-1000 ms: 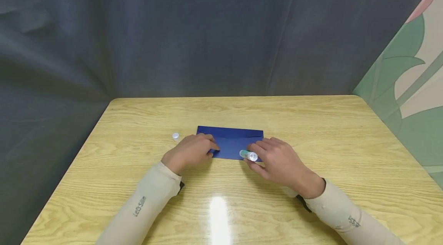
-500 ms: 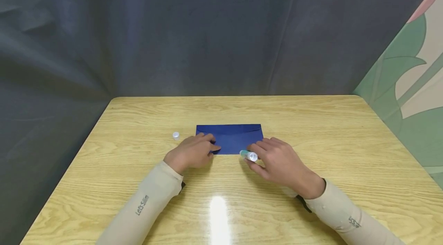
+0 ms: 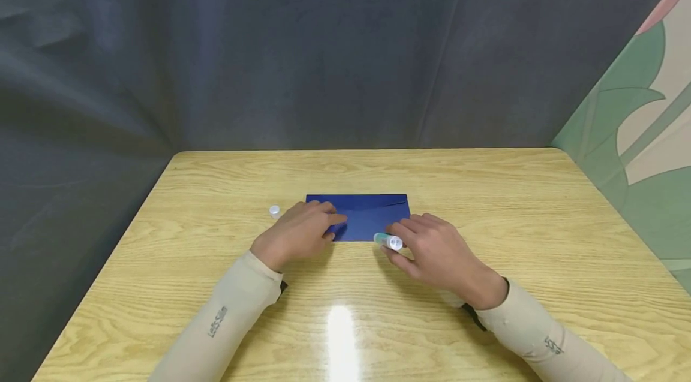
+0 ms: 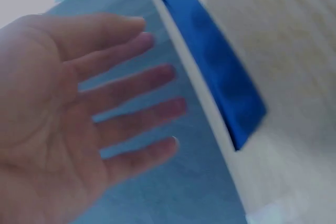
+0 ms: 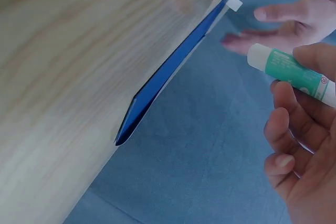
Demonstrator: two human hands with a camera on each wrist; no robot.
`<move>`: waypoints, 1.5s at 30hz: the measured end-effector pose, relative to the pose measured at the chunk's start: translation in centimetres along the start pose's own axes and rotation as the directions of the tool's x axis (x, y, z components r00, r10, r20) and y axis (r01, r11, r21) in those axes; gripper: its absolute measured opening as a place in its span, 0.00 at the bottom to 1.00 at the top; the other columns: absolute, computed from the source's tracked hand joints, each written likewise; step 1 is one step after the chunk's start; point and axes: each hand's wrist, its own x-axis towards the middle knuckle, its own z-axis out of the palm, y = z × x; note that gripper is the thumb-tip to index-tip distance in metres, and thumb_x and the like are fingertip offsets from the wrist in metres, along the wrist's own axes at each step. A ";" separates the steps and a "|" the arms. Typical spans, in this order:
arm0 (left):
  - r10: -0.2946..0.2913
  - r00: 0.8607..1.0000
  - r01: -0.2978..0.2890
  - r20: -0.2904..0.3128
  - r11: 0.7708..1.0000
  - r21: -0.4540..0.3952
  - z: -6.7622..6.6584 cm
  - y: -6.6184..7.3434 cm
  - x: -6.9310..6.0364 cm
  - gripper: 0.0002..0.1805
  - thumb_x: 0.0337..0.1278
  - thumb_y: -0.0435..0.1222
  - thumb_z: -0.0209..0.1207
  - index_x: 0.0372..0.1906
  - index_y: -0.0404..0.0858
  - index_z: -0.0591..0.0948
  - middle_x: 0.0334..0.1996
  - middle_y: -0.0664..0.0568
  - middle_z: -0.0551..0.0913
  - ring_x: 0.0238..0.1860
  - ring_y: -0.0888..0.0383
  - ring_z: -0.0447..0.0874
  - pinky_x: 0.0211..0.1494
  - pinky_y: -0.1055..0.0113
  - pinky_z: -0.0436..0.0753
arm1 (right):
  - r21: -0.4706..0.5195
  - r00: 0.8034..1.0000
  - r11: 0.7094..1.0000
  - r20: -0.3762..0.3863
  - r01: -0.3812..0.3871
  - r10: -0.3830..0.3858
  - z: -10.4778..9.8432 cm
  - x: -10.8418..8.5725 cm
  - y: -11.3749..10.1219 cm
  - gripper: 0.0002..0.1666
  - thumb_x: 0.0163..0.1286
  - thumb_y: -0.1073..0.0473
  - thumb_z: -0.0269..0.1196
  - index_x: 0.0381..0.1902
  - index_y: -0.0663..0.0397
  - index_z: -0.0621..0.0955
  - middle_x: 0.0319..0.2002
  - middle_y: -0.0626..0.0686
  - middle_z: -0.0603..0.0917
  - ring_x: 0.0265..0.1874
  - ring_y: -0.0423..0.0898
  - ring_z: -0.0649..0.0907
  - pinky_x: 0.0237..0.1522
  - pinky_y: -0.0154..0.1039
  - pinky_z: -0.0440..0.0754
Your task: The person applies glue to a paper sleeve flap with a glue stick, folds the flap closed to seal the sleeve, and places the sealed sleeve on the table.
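A dark blue envelope [image 3: 367, 223] lies on the table in the head view, its flap along the far side. My left hand [image 3: 300, 229] is over the envelope's left part; its fingers look straight and spread in the left wrist view, with nothing held. Whether they touch the paper I cannot tell. Near the envelope's right front corner, my right hand [image 3: 438, 255] grips a glue stick [image 5: 295, 73] with a green label and white ends. Thumb and fingers pinch it around the label.
A small white cap [image 3: 275, 211] sits on the wooden table [image 3: 216, 190], left of the envelope. A dark curtain [image 3: 324, 58] hangs behind the table. To the right is a leaf-patterned surface [image 3: 648, 130].
The envelope has turned slightly, and its far edge now lies straight across. My left hand has shifted a little farther away over it. My right hand holds the glue stick in the same place.
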 end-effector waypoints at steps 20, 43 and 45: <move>0.275 0.779 -0.283 -0.564 0.956 0.076 0.6 4.2 -1.2 0.32 0.54 0.54 0.68 0.63 0.46 0.80 0.51 0.58 0.87 0.53 0.59 0.85 0.59 0.60 0.79 | 0.513 0.929 0.775 0.188 -0.369 0.318 -1.5 0.5 -1.2 0.06 0.66 0.51 0.69 0.39 0.40 0.83 0.23 0.36 0.75 0.20 0.33 0.71 0.22 0.29 0.70; 0.319 0.670 -0.314 -0.670 0.940 0.134 1.7 4.2 -0.3 0.13 0.56 0.44 0.70 0.46 0.46 0.88 0.39 0.59 0.90 0.42 0.63 0.88 0.51 0.66 0.80 | 0.574 0.843 0.618 0.344 -0.537 0.414 -1.2 0.9 -1.3 0.08 0.68 0.47 0.67 0.33 0.41 0.83 0.21 0.40 0.75 0.19 0.39 0.72 0.21 0.31 0.71; 0.314 0.669 -0.315 -0.674 0.941 0.125 1.8 4.1 -0.3 0.13 0.57 0.43 0.70 0.46 0.46 0.88 0.40 0.59 0.90 0.43 0.63 0.88 0.50 0.66 0.80 | 0.566 0.839 0.619 0.347 -0.544 0.419 -1.2 0.9 -1.2 0.09 0.68 0.46 0.67 0.32 0.41 0.82 0.20 0.40 0.74 0.20 0.39 0.72 0.21 0.32 0.70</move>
